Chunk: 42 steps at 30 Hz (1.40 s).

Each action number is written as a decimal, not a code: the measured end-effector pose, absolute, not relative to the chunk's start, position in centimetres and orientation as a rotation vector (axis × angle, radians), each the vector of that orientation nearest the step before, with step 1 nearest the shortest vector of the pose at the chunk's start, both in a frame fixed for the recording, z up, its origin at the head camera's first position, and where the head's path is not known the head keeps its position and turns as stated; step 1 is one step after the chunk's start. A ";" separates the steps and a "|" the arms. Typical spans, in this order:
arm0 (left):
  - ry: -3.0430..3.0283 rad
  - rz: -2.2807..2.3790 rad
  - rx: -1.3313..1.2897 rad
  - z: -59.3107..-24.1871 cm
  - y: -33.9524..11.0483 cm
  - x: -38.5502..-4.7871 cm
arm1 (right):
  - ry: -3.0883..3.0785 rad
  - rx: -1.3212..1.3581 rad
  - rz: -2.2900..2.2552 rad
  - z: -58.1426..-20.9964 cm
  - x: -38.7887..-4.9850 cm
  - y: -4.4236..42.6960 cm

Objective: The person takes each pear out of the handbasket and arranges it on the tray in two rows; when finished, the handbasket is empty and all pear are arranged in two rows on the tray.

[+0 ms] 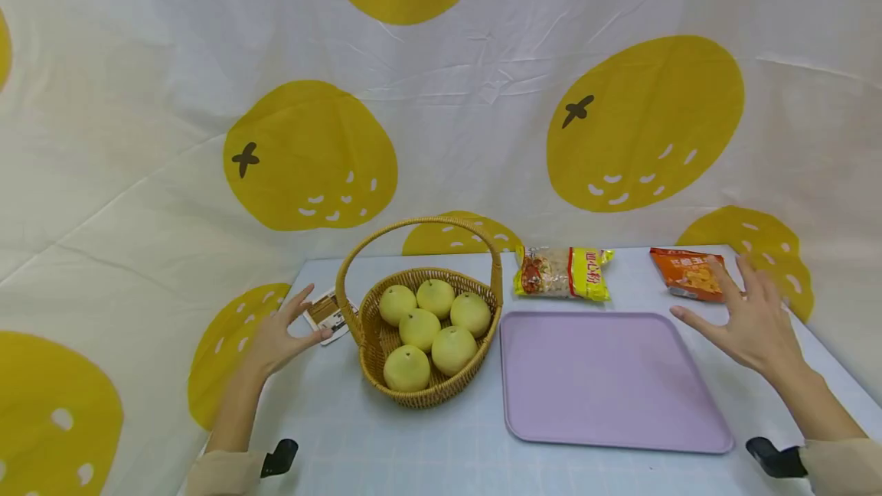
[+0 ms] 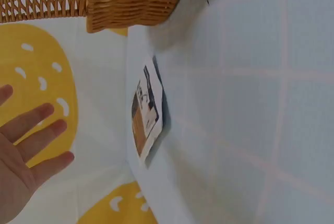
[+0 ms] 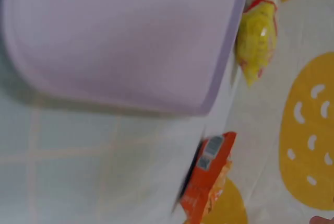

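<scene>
My left hand hovers left of the wicker basket, fingers spread, holding nothing; its fingers also show at the left edge of the left wrist view. Several pale green round fruits lie inside the basket, whose handle arches over them. Beside the basket, a small white and brown packet lies on the table near that hand. My right hand, empty with fingers apart, is raised right of the lilac tray, near an orange packet. Only a fingertip of it shows in the right wrist view.
Behind the tray lies a yellow and clear bag of dry food. A white cloth with yellow fruit prints hangs behind the table. The tray stands to the right of the basket, close to it.
</scene>
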<state>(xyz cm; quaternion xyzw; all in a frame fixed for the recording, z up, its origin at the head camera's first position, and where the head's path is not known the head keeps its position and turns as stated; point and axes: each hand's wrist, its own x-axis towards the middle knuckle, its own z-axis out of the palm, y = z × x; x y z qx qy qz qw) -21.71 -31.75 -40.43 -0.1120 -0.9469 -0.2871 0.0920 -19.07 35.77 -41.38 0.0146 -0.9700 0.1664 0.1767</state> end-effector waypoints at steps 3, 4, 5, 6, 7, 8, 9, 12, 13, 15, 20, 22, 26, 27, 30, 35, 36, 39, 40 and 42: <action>-2.659 -1.146 -0.384 -41.4 -30.8 -21.8 | -2.734 0.067 0.644 -41.5 -19.0 34.4; -2.601 -1.234 -0.405 -41.6 -30.5 -21.9 | -2.725 0.081 0.694 -41.5 -19.0 33.9; -2.547 -1.296 -0.421 -41.9 -30.1 -22.0 | -2.715 0.099 0.741 -41.6 -18.9 33.4; -2.495 -1.356 -0.435 -42.2 -29.8 -22.1 | -2.705 0.123 0.785 -41.7 -18.9 32.9; -2.450 -1.411 -0.445 -42.4 -29.4 -22.2 | -2.693 0.156 0.828 -41.8 -18.9 32.4; -2.418 -1.452 -0.451 -42.7 -29.1 -22.3 | -2.681 0.190 0.865 -41.9 -18.9 31.9; -2.391 -1.496 -0.451 -42.9 -28.8 -22.4 | -2.671 0.222 0.904 -41.9 -18.8 31.3; -2.353 -1.630 -0.440 -43.5 -28.0 -22.7 | -2.649 0.309 1.005 -42.1 -18.6 29.5; -2.354 -1.666 -0.436 -43.7 -27.7 -22.8 | -2.645 0.332 1.033 -42.2 -18.6 28.8; -2.351 -1.739 -0.428 -44.0 -27.2 -22.9 | -2.644 0.366 1.076 -42.4 -18.5 27.5; -2.275 -1.879 -0.392 -44.9 -26.0 -23.4 | -2.625 0.451 1.204 -43.2 -18.6 24.1; -2.237 -1.903 -0.358 -45.1 -25.5 -23.4 | -2.607 0.488 1.250 -43.3 -18.7 22.9; -2.204 -1.907 -0.321 -44.6 -24.5 -22.9 | -2.570 0.577 1.319 -43.4 -18.8 20.6; -2.202 -1.905 -0.313 -44.4 -24.4 -22.7 | -2.559 0.605 1.343 -43.5 -18.9 20.0; -2.172 -1.929 -0.303 -44.7 -24.4 -22.5 | -2.528 0.698 1.410 -43.6 -19.2 18.6; -2.119 -1.998 -0.288 -46.2 -25.1 -22.9 | -2.483 0.819 1.484 -43.6 -19.5 16.3; -2.117 -2.005 -0.282 -46.3 -25.1 -23.0 | -2.476 0.835 1.499 -43.5 -19.6 15.9; -2.116 -1.996 -0.295 -46.5 -25.2 -23.0 | -2.446 0.899 1.522 -43.4 -19.8 14.6; -2.127 -1.985 -0.302 -46.6 -25.2 -23.0 | -2.436 0.922 1.529 -43.4 -19.9 14.2; -2.152 -1.975 -0.304 -46.8 -25.3 -23.0 | -2.412 0.965 1.552 -43.4 -20.2 13.5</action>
